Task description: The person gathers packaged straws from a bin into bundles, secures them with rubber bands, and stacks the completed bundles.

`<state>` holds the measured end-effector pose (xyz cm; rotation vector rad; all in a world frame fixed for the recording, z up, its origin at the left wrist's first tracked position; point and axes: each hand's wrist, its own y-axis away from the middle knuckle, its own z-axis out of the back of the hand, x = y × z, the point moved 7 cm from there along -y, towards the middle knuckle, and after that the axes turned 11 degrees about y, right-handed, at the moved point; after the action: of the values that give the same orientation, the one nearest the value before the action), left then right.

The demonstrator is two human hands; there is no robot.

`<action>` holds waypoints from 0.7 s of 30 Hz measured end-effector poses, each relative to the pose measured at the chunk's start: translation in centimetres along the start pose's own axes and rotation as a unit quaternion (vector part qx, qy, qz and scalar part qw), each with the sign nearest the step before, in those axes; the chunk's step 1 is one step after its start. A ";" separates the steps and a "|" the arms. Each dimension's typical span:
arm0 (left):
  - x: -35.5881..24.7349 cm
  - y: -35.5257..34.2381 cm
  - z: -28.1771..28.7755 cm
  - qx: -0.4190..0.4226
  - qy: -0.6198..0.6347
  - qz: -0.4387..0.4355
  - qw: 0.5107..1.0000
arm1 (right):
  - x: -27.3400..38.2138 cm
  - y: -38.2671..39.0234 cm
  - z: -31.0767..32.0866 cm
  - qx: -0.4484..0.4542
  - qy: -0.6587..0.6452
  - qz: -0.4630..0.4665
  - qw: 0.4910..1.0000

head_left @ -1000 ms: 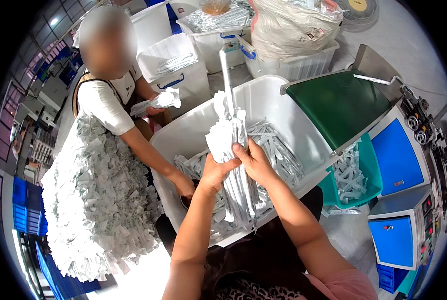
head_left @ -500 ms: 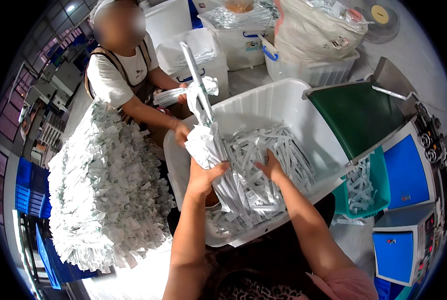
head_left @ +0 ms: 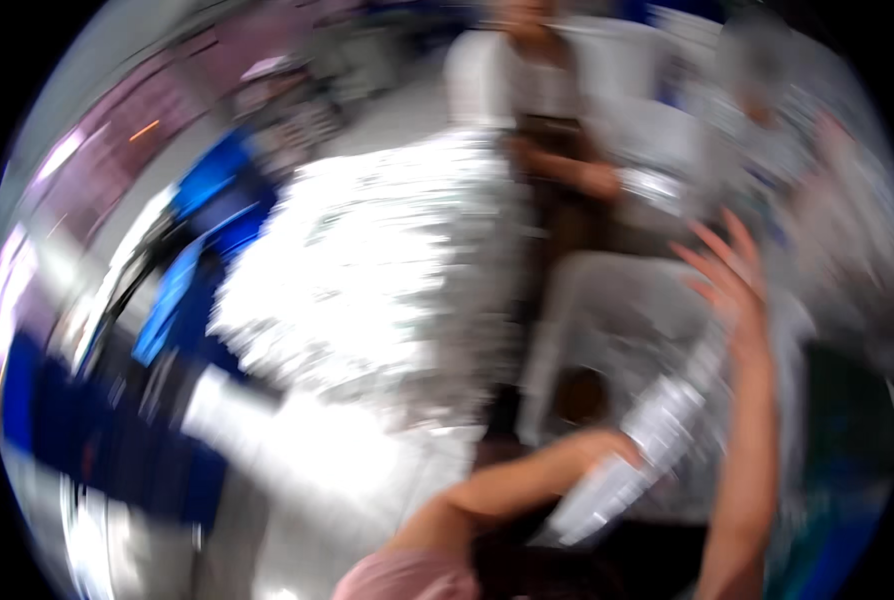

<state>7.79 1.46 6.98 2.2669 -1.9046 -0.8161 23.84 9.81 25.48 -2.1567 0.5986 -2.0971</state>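
The whole view is smeared by motion. My left hand [head_left: 615, 446] is closed around a long bundle of white strips [head_left: 667, 415], held slanting over the white tub [head_left: 565, 315]. Whether the strips are paper or plastic I cannot tell. My right hand [head_left: 733, 275] is raised by the bundle's upper end, open with fingers spread; whether its palm touches the bundle is unclear. A round brown thing [head_left: 581, 396] shows inside the tub, left of the bundle.
A tall stack of white strips or packets [head_left: 367, 270] stands left of the tub. Beyond it sits a co-worker [head_left: 547, 110] holding something white. Blue bins [head_left: 212, 185] are at the left. At the right edge is a dark green surface [head_left: 847, 410].
The view has swung left, so the tub now lies to the right. The bundle is tilted over to the right, away from the co-worker's hand. My right hand has risen from the loose strips.
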 end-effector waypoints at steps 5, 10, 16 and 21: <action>4.4 -2.9 0.7 0.092 0.079 0.044 0.992 | -8.3 7.0 4.8 -0.040 -0.033 -0.179 0.983; 3.4 -1.5 2.5 0.091 0.125 0.011 0.988 | -13.7 10.6 -5.2 0.167 0.056 -0.218 0.960; 3.9 -1.9 2.6 0.112 0.136 0.048 0.983 | -8.3 11.2 -5.8 0.032 0.135 0.033 0.990; 4.2 -2.0 2.4 0.081 0.090 0.012 0.993 | -9.7 13.8 -6.2 0.070 0.277 -0.056 0.957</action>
<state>8.90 -1.34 2.74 2.3116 -1.9749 -0.4513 14.83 1.57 12.29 -1.5499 0.3464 -2.7280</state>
